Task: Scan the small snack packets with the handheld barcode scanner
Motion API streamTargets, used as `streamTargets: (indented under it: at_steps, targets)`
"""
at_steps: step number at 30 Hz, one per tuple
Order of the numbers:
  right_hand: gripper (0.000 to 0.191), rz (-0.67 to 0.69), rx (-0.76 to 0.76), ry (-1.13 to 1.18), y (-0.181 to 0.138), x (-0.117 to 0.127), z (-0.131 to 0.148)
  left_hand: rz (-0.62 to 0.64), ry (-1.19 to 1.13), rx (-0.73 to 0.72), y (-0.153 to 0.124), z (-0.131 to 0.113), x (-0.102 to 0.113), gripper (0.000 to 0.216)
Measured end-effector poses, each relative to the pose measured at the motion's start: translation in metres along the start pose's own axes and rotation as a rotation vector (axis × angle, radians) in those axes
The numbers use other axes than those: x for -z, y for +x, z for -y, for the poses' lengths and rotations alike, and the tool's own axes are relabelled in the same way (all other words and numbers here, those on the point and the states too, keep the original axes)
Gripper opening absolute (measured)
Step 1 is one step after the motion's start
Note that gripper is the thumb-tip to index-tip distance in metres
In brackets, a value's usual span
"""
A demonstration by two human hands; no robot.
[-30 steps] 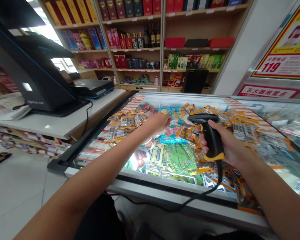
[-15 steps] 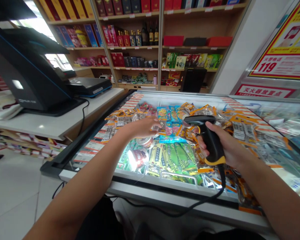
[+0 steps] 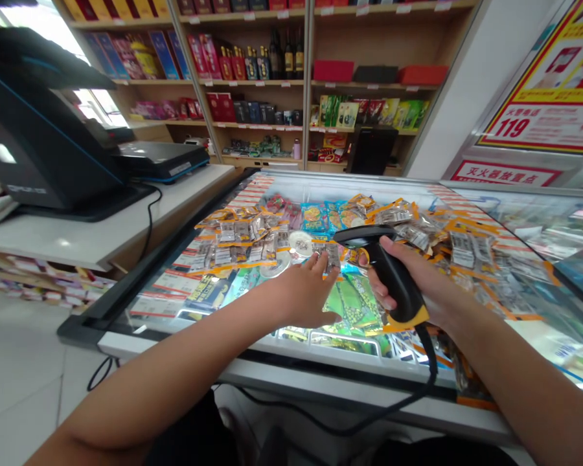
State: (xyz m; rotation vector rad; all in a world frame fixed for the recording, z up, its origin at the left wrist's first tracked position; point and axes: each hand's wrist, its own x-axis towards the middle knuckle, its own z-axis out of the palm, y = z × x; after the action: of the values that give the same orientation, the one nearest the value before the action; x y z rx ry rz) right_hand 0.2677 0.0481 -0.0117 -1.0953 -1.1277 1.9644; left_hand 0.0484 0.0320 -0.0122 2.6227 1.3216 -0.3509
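Note:
My right hand (image 3: pixel 418 278) is wrapped round the handle of a black and yellow barcode scanner (image 3: pixel 393 272), its head pointing left. The scanner's cable hangs from the handle toward the freezer's front edge. With fingers spread, my left hand (image 3: pixel 306 294) reaches over the glass top, its fingertips at a small clear-and-orange snack packet (image 3: pixel 328 249) just below the scanner head. Whether the fingers press on the packet is hard to tell. A pile of similar packets (image 3: pixel 243 236) lies to the left, and another pile (image 3: pixel 471 252) spreads on the right.
Below the glass of the chest freezer (image 3: pixel 291 369) are green ice-cream packs (image 3: pixel 354 301) and blue packs (image 3: pixel 315 215). A counter (image 3: pixel 184 194) on the left carries a black weighing scale (image 3: pixel 162 160). Shelves (image 3: pixel 252 83) with boxes and bottles stand behind.
My left hand has drawn nearer and to the right, its fingers now more spread. The scanner in my right hand has shifted left, closer to the packet. The view has turned slightly.

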Motion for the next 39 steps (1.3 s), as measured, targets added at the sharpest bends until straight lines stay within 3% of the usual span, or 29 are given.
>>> streamTargets:
  at_steps: [9, 13, 17, 21, 29, 36, 39]
  targets:
    - [0.046, 0.0, -0.009, 0.023, -0.001, -0.001, 0.001, -0.01, 0.019, -0.009, 0.0, 0.001, 0.0, 0.093]
    - [0.046, -0.001, 0.007, 0.038, -0.001, 0.0, 0.001, -0.092, 0.063, 0.002, 0.002, -0.001, 0.002, 0.081]
    - [0.044, -0.071, 0.067, 0.097, -0.002, 0.006, 0.004, -0.222, 0.161, 0.135, 0.005, 0.006, 0.005, 0.057]
    - [0.039, -0.146, 0.187, 0.157, -0.004, 0.015, 0.011, -0.276, 0.296, 0.273, 0.008, 0.026, 0.006, 0.045]
    - [0.038, -0.238, 0.261, 0.194, -0.007, 0.03, 0.021, -0.236, 0.299, 0.401, 0.011, 0.054, 0.005, 0.045]
    - [0.036, -0.247, 0.224, 0.222, -0.011, 0.026, 0.022, -0.322, 0.314, 0.443, 0.013, 0.069, -0.001, 0.048]
    - [0.034, -0.252, 0.226, 0.244, -0.011, 0.023, 0.022, -0.434, 0.308, 0.403, 0.016, 0.064, 0.001, 0.043]
